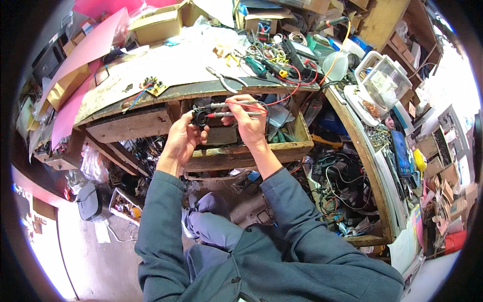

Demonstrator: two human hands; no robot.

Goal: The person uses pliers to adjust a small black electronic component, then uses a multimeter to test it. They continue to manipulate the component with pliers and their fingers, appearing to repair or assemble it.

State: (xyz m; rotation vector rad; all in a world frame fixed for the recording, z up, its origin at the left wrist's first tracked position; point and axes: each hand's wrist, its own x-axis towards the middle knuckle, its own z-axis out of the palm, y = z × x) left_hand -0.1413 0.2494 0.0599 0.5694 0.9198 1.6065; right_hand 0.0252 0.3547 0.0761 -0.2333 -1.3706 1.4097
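My left hand grips a small black round component over an open wooden drawer. My right hand has two probes pinched in its fingers, with their tips at the component; whether both touch it, I cannot tell. Red leads run from the probes up to a cluster of meters and cables. Pliers lie on the bench edge just above my hands. A small circuit board with coloured wires sits to the left on the bench.
Cardboard boxes line the back, beside pink sheets. A side bench on the right carries a plastic container and a phone. Tangled cables fill the space beneath it. A bin of parts stands on the floor at left.
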